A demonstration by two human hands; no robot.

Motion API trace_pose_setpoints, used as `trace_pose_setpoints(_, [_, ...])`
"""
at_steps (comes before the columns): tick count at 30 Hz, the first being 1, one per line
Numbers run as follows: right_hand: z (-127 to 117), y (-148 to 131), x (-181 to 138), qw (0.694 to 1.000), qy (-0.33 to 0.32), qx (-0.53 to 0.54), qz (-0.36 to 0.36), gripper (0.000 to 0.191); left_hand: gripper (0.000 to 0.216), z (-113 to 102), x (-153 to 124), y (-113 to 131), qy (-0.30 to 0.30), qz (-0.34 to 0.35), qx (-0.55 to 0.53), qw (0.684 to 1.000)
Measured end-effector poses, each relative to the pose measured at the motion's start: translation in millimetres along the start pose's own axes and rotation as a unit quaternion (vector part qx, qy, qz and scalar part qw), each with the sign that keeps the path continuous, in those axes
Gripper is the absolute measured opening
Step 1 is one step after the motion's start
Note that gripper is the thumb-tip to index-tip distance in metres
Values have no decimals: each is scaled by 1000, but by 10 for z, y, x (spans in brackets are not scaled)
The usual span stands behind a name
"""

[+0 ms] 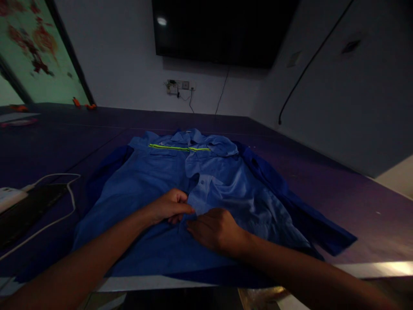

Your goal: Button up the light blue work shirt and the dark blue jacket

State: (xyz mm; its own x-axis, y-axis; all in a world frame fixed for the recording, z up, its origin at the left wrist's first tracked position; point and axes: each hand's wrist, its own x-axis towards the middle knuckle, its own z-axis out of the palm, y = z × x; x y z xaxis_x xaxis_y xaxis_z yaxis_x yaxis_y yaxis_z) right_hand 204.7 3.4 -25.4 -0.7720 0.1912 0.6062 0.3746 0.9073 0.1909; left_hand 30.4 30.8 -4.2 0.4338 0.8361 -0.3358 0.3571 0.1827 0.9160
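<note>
A blue work jacket (142, 176) with dark blue sleeves and a yellow-green chest stripe lies spread on its back, collar away from me. My left hand (174, 207) pinches the front opening between thumb and fingers. Close beside it, my right hand (216, 228) is closed on the other side of the placket, its fingertips pressed into the cloth. Just above the hands, the front edge is folded over and a button (202, 182) shows. What lies under my fingers is hidden.
The jacket lies on a purple surface (322, 185) with a pale front edge. At left are a white charger (11, 198), a white cable (72, 193) and a dark flat device (35, 211). A wall socket (180, 85) and a large screen (219, 30) are behind.
</note>
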Motion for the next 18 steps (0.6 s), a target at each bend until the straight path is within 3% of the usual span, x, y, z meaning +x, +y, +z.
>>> trace_pose_setpoints(6, [57,2,-36,999,-22,16,24,17,28,2,20,-9,36,20,3,999])
trace_pose_setpoints(12, [95,16,-57,985,-77,98,115,17,30,-8,67,-71,29,45,-1,999])
trace_pose_setpoints(18, [93,6,-39,962,-61,166,205,15,29,-12,57,-54,11,36,-17,999])
